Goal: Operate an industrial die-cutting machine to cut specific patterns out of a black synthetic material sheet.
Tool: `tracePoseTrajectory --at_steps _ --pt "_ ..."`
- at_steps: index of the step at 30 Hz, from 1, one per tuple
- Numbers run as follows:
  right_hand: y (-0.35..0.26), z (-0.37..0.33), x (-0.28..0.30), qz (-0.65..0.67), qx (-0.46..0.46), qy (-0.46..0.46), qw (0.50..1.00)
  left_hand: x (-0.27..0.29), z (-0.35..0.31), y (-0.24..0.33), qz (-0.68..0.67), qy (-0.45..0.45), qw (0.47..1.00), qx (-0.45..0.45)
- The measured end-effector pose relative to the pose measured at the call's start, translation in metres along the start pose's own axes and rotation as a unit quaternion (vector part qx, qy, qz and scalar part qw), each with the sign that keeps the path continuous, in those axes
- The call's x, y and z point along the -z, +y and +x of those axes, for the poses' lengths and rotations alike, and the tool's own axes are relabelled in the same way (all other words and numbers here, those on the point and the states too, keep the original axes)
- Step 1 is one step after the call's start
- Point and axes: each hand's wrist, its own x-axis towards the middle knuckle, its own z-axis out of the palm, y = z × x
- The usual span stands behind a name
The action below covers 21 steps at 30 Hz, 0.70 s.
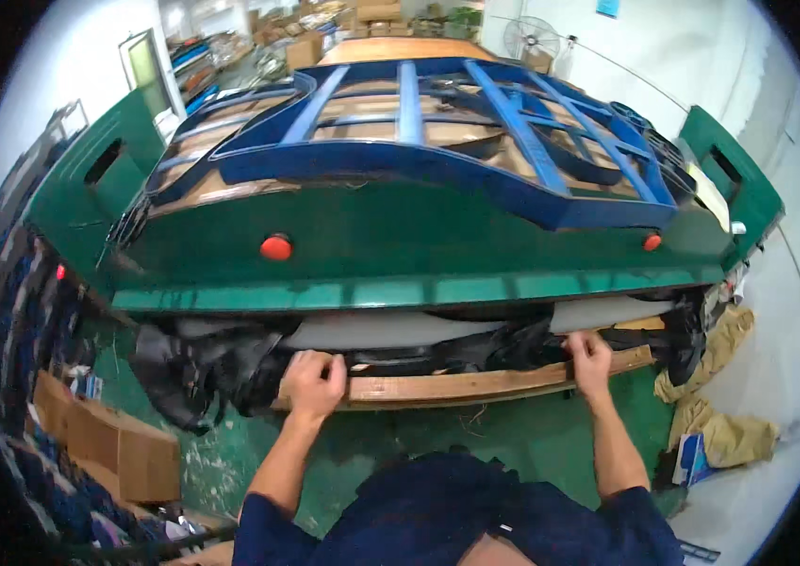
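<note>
A long wooden board [461, 385] lies across the space in front of me, below the green machine's front ledge. My left hand [313, 385] is closed at the board's left end, fingers curled over its upper edge. Farther right, my right hand [590, 363] is closed over the same board, a little short of its right end. Crumpled black sheeting [456, 354] lies just behind the board and bunches up at the left. Pale grey sheet material [390, 330] shows between the sheeting and the ledge. My fingertips are partly hidden.
The green machine [466, 241] carries red buttons [275, 247] and a blue metal frame [409, 104] over brown board. Cardboard boxes [126, 453] stand on the left floor, near a dark stack [18, 292]. Tan cloth or paper [725, 434] lies by the right wall; a fan [530, 40] stands far back.
</note>
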Motion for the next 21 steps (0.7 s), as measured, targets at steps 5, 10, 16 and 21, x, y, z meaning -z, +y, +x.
tracePoseTrajectory --at_steps 5,10,16,21 --pt "-0.045 0.108 0.064 0.077 0.048 0.161 0.983 0.022 0.106 0.022 -0.023 0.106 0.994 -0.026" --pt "-0.053 0.156 0.061 -0.018 0.111 0.194 0.975 0.004 0.141 0.019 0.077 0.132 0.984 -0.089" --pt "-0.052 0.157 0.061 -0.007 0.094 0.175 0.980 -0.005 0.130 0.011 0.101 0.141 0.982 -0.080" --pt "-0.066 0.158 0.088 0.113 -0.024 0.049 0.992 0.025 0.135 0.040 -0.014 0.094 0.994 0.058"
